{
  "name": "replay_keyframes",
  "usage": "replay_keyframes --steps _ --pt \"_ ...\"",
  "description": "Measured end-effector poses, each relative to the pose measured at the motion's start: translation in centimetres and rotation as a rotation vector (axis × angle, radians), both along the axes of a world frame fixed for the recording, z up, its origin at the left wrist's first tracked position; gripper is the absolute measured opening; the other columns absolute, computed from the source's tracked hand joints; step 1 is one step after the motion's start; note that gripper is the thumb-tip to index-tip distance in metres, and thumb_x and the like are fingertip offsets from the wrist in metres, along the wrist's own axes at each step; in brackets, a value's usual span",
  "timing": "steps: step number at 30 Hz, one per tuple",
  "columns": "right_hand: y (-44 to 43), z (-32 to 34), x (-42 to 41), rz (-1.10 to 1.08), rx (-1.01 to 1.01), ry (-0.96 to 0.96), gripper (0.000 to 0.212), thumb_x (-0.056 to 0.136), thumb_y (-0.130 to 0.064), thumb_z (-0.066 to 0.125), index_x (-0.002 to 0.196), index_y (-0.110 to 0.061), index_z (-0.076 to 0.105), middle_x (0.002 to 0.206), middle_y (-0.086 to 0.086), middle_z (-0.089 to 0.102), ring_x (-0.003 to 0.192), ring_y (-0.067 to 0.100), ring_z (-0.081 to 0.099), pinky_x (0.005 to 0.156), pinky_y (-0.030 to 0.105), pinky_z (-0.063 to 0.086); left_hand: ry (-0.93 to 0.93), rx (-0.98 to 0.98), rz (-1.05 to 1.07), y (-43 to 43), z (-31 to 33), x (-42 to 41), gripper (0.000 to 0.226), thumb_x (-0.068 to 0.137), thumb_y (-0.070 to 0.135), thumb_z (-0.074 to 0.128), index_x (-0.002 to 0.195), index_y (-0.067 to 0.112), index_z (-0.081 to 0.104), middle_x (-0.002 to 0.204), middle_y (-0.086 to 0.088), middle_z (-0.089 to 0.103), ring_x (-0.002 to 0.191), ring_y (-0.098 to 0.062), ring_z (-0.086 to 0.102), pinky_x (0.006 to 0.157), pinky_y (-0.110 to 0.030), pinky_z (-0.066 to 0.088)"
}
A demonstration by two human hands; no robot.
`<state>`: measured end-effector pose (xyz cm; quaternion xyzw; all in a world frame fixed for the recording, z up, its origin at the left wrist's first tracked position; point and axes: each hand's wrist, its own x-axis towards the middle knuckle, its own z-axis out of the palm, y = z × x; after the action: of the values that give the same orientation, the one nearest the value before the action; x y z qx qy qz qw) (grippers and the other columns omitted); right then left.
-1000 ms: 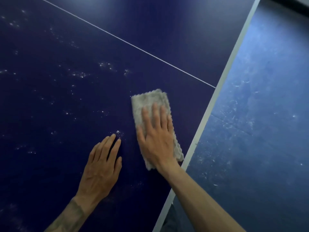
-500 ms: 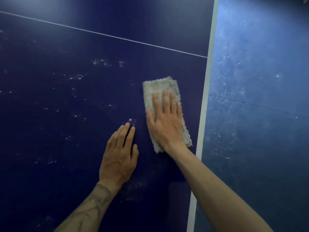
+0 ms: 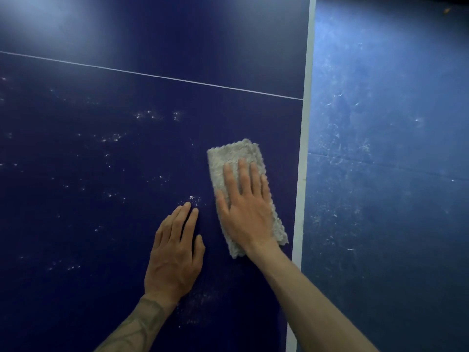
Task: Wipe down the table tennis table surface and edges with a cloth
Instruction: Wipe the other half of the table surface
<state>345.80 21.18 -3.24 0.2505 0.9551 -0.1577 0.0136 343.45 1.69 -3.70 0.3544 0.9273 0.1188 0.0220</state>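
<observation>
The cloth [image 3: 233, 156], a folded grey rag, lay flat on the dark blue table [image 3: 101, 224] near its right side, just beside the white edge stripe [image 3: 303, 161] but not over it. Our right grip [image 3: 243, 214] pressed it down with straight, spread fingers and a flat palm, curled round nothing. Our left grip [image 3: 175, 252] rested flat and relaxed on the bare table just left of the cloth, holding nothing. Pale specks [image 3: 192, 198] sat just beyond the left grip, and more were scattered to the left and farther off, towards the thin white line [image 3: 152, 75].

We judged several risks. With only a flat palm on it, the folded cloth could slip from under us or unfold on a fast push. A stroke to the right could carry it past the stripe and drop it, with the dust, onto the floor [image 3: 393, 199]. The left palm, leaning on unwiped table, could pick up dust and set it down again on cleaned parts. A narrow fold might also skip specks between passes.
</observation>
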Motion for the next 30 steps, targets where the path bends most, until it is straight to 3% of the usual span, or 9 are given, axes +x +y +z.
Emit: replay_keyframes --steps 4,8,13,16,19,24,28,30 --pt "1.0 -0.2 5.1 0.176 0.046 0.013 0.064 0.113 -0.056 0.024 0.172 -0.035 0.007 0.180 -0.002 -0.004 0.166 0.019 -0.008 0.134 0.045 0.001 -0.013 0.006 0.009 0.0 0.2 0.0 0.056 0.106 0.029 0.036 0.157 0.005 0.043 0.165 -0.011 0.037 0.152 -0.029 0.036 0.127 -0.045 0.024" --pt "3.3 -0.1 6.9 -0.012 0.063 -0.057 0.064 0.112 -0.057 0.019 0.171 -0.037 0.007 0.180 -0.003 -0.003 0.166 0.018 -0.008 0.134 0.044 0.002 -0.010 -0.006 0.004 -0.1 -0.1 -0.2 0.055 0.107 0.029 0.034 0.156 0.005 0.044 0.164 -0.011 0.037 0.153 -0.029 0.036 0.128 -0.043 0.021" --pt "0.4 0.5 0.8 -0.309 0.010 -0.063 0.065 0.113 -0.054 0.017 0.171 -0.034 -0.002 0.179 0.002 -0.015 0.164 0.024 -0.017 0.134 0.048 -0.006 -0.004 -0.034 -0.015 -0.3 0.3 -0.1 0.055 0.108 0.027 0.031 0.156 0.003 0.045 0.165 -0.015 0.038 0.153 -0.031 0.037 0.126 -0.051 0.027" --pt "-4.0 0.2 -0.3 -0.111 0.003 -0.036 0.065 0.113 -0.055 0.019 0.171 -0.034 -0.002 0.179 0.003 -0.015 0.165 0.024 -0.017 0.133 0.046 -0.009 -0.004 0.014 0.007 -1.8 0.5 -0.4 0.054 0.108 0.025 0.033 0.155 0.002 0.044 0.164 -0.016 0.039 0.153 -0.032 0.037 0.126 -0.053 0.027" --pt "-6.0 -0.1 3.2 0.092 0.040 -0.038 0.064 0.114 -0.056 0.022 0.171 -0.036 0.003 0.180 -0.001 -0.009 0.166 0.021 -0.009 0.134 0.046 -0.001 0.001 0.006 -0.020 -4.6 0.6 -0.9 0.055 0.108 0.027 0.033 0.156 0.002 0.043 0.165 -0.016 0.036 0.154 -0.031 0.035 0.127 -0.051 0.025" --pt "-2.4 0.6 7.5 -0.132 0.019 -0.121 0.065 0.110 -0.060 0.013 0.170 -0.041 -0.001 0.179 -0.006 -0.010 0.165 0.016 -0.012 0.134 0.049 0.006 -0.019 -0.074 -0.099 -6.6 0.1 -1.6 0.057 0.108 0.030 0.031 0.156 0.002 0.044 0.167 -0.017 0.034 0.155 -0.033 0.035 0.124 -0.052 0.026" --pt "-3.3 0.3 2.6 -0.385 -0.013 -0.089 0.067 0.108 -0.060 0.010 0.170 -0.038 -0.005 0.178 -0.002 -0.016 0.164 0.020 -0.019 0.134 0.051 0.000 -0.040 -0.072 -0.104 -6.8 -0.3 -1.8 0.058 0.108 0.031 0.028 0.157 0.003 0.041 0.168 -0.016 0.032 0.157 -0.031 0.031 0.125 -0.052 0.025" --pt "-5.2 -0.1 -0.2 -0.382 -0.015 -0.075 0.066 0.111 -0.059 0.015 0.170 -0.038 -0.008 0.178 -0.001 -0.019 0.164 0.021 -0.020 0.134 0.050 -0.004 -0.040 -0.076 -0.104 -6.9 -0.3 -1.8 0.058 0.108 0.031 0.027 0.158 0.003 0.040 0.168 -0.016 0.032 0.157 -0.031 0.031 0.126 -0.052 0.024"
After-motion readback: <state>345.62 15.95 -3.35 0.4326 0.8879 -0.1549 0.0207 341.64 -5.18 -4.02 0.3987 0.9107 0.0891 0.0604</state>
